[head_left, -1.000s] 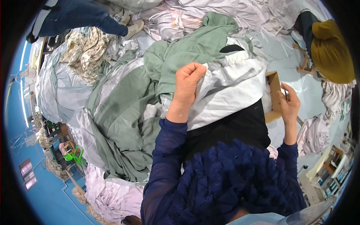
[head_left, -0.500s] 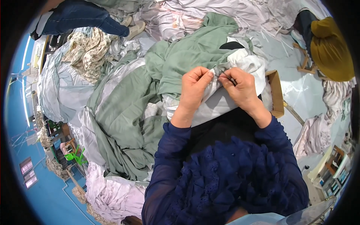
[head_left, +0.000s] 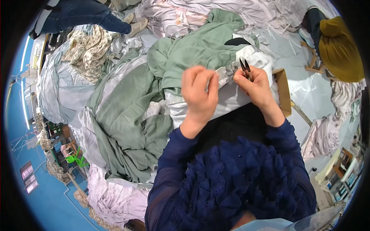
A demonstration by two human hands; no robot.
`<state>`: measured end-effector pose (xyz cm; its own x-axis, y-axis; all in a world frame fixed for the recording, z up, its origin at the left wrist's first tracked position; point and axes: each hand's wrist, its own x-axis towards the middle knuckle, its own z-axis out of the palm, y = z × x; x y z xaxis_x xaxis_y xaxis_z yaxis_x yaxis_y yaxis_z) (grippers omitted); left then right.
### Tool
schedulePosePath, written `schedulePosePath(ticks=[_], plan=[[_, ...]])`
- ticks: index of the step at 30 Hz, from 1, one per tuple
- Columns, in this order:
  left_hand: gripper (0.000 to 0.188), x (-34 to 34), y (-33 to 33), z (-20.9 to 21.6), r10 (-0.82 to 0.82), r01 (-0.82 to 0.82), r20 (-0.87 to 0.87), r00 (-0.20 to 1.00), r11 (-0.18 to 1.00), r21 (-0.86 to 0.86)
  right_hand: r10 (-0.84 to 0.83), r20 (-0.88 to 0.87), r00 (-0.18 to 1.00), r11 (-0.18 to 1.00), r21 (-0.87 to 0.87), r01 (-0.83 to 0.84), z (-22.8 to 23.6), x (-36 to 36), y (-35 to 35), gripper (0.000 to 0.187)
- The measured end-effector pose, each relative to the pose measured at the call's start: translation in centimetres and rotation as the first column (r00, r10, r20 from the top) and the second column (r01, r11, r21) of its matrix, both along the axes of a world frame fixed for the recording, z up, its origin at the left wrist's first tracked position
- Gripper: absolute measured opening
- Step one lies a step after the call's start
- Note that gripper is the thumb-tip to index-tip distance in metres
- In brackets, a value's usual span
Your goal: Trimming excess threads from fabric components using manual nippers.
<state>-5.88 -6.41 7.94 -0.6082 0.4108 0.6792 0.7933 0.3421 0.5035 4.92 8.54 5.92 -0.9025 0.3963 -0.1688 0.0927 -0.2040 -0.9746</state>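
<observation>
My right hand (head_left: 252,85) is closed around small dark thread snips (head_left: 246,68), their two pointed blades sticking up and slightly apart. Its fingertips also seem to touch the gathered grey-white edge (head_left: 230,72) of the cloth. To the left, my left hand (head_left: 200,94) is lifted over the cloth, its bent fingers smeared by motion; whether they hold anything does not show. White cloth (head_left: 225,104) lies across my lap. Joined or bunched with it, sage-green fabric (head_left: 192,57) spreads away to the left and far side.
A cardboard box (head_left: 283,92) stands right of my lap. Heaps of pale fabric (head_left: 115,198) and patterned fabric (head_left: 90,48) lie around. One person's jeans-clad leg (head_left: 84,17) is at far left; another person in mustard clothing (head_left: 339,50) is at far right, near a wooden stool (head_left: 312,61).
My hands were together at the cloth edge; the left has pulled away from it and blurs. In my right hand the snips have turned from lying across the fingers to pointing up.
</observation>
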Motion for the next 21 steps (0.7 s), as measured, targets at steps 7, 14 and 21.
schedulePosePath(ticks=[7,14,21], plan=[[0.03,2.5,-0.5,0.9,-0.29,0.211,0.94,0.18,0.945,0.252,-0.059,-0.08,0.995,0.973,0.216,0.075,1.3,1.2,-1.6,0.007],[0.02,1.7,0.0,-0.6,-0.39,0.075,0.917,0.086,0.92,0.384,0.036,-0.068,0.997,0.819,0.574,0.009,1.1,1.7,-1.7,0.008],[0.015,1.5,-1.5,-0.2,-0.261,0.135,0.93,0.259,0.963,0.232,0.217,0.064,0.974,0.957,0.181,-0.225,1.1,2.0,0.2,0.042]])
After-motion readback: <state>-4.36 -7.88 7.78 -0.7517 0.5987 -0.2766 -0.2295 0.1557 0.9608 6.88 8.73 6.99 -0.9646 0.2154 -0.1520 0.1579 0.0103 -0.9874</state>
